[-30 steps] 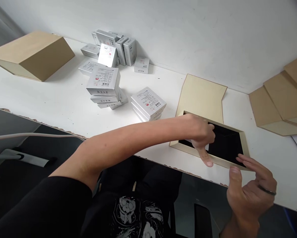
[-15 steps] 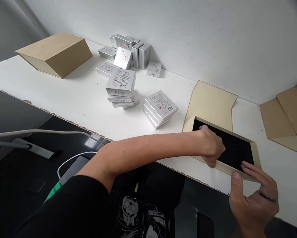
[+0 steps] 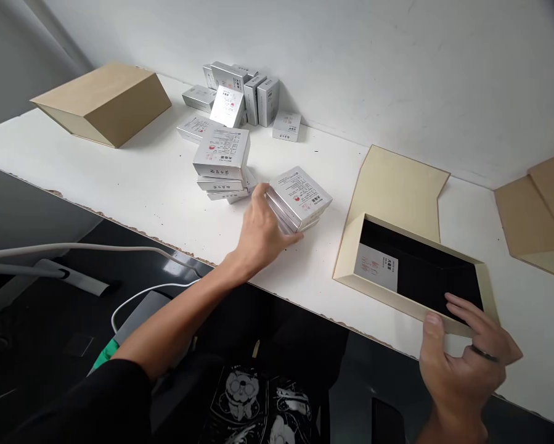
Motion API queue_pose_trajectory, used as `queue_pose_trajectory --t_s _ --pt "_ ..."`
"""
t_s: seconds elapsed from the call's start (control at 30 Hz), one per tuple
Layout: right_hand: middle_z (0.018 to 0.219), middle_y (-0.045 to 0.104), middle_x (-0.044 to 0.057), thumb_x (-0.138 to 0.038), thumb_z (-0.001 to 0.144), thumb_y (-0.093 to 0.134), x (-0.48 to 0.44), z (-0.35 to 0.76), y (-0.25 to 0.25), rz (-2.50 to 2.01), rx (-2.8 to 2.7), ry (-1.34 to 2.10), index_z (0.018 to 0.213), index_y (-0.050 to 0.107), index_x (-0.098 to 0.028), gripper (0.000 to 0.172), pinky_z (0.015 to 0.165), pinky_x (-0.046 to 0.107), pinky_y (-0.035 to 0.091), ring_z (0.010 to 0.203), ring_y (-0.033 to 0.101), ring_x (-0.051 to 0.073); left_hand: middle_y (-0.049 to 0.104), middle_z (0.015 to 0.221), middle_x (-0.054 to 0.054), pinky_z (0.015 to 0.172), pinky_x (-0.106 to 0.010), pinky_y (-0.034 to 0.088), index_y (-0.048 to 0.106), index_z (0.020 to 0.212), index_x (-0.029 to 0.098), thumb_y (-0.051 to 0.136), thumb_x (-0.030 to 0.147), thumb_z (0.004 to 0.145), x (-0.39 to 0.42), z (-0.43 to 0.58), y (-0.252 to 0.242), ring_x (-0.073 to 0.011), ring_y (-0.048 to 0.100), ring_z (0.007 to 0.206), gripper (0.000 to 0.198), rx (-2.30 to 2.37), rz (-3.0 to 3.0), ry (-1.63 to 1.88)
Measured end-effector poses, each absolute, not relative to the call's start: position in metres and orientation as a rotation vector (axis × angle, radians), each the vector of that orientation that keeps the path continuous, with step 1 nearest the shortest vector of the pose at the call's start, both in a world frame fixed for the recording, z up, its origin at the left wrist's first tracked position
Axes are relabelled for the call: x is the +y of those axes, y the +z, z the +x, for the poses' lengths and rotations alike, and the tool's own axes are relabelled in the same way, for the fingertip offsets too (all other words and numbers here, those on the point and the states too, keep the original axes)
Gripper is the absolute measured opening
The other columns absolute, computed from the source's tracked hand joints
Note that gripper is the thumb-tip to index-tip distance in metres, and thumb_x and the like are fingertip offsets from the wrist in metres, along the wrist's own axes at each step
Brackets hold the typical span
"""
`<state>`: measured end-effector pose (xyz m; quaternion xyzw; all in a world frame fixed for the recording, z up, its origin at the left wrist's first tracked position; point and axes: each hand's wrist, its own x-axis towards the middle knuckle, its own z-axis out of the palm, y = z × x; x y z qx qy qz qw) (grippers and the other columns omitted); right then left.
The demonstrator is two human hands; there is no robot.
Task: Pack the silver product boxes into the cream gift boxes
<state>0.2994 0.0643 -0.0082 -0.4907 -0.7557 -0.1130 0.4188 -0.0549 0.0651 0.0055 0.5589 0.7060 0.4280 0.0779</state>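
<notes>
- The left hand (image 3: 262, 233) reaches over the front edge of the white table (image 3: 133, 179); its fingers are spread along the near side of a short stack of silver-white packets (image 3: 299, 198), touching the stack; whether they have closed on a packet cannot be told; the stack lies near the middle of the table, just behind the front edge
- The right hand (image 3: 461, 364) is at the near right corner of an open tan box (image 3: 350, 262) with a black lining; thumb on the outer front wall, fingers curled over the rim onto the lining, so the wall is pinched between them; a dark ring shows on one finger
- One flat packet (image 3: 376, 267) lies inside the box, against its left wall; the box sits at the front edge toward the right end of the table, its lid flap (image 3: 399, 188) lying open behind it toward the wall
- A taller stack of packets (image 3: 222, 161) stands just left of the short one; a loose pile of packets (image 3: 240, 98) lies at the back edge against the wall
- A closed tan box (image 3: 101, 102) rests at the far left corner; flat tan boards (image 3: 535, 213) lie at the right end
</notes>
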Motion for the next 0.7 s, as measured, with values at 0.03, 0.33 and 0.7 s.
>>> queue_pose_trajectory --t_s 0.03,0.33,0.7 --pt "0.11 0.077 0.013 -0.034 0.094 0.07 0.064 0.299 -0.009 -1.233 -1.904 -0.293 0.105 0.063 -0.018 0.021 0.094 0.056 0.051 0.101 0.073 0.036 0.042 0.149 -0.027 0.105 -0.063 0.055 0.015 0.144 0.022 0.097 0.02 0.061 0.071 -0.059 0.004 -0.0452 0.054 0.135 0.117 2.057 1.638 1.28" --pt "0.114 0.075 0.013 -0.031 0.095 0.07 0.066 0.301 -0.013 -1.204 -1.99 -0.332 0.111 0.063 -0.017 0.023 0.1 0.057 0.047 0.108 0.071 0.034 0.054 0.132 -0.018 0.101 -0.075 0.049 0.025 0.146 0.023 0.098 0.017 0.056 0.12 -0.058 0.032 -0.05 0.061 0.121 0.117 2.027 1.616 1.327" --pt "0.112 0.076 0.011 -0.033 0.096 0.07 0.069 0.296 -0.019 -1.172 -1.961 -0.444 0.109 0.062 -0.019 0.02 0.099 0.049 0.043 0.101 0.068 0.029 0.049 0.143 -0.014 0.102 -0.049 0.052 0.037 0.136 0.03 0.073 0.026 0.088 0.132 -0.035 0.107 -0.0321 0.052 0.133 0.061 1.997 1.637 1.701"
